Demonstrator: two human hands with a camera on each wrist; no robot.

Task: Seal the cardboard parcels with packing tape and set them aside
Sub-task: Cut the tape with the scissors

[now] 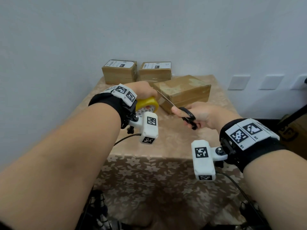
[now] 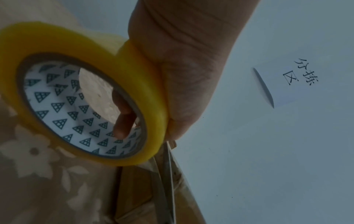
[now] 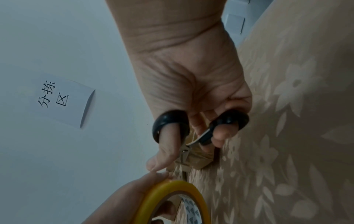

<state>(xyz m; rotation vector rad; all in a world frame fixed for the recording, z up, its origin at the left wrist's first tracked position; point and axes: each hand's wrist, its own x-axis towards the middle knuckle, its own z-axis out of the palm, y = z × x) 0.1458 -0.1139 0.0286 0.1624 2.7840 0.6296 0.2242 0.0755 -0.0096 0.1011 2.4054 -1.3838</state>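
- Parcel lies on the flowered tablecloth by a white wall.
- Beside the parcel, left hand grips the tape roll.
- Right hand holds scissors.

We see a surface draped in a beige cloth with a pale flower pattern, pushed against a white wall. Three taped cardboard parcels lie on it: two labelled ones side by side at the far edge, and a larger parcel just in front of them.
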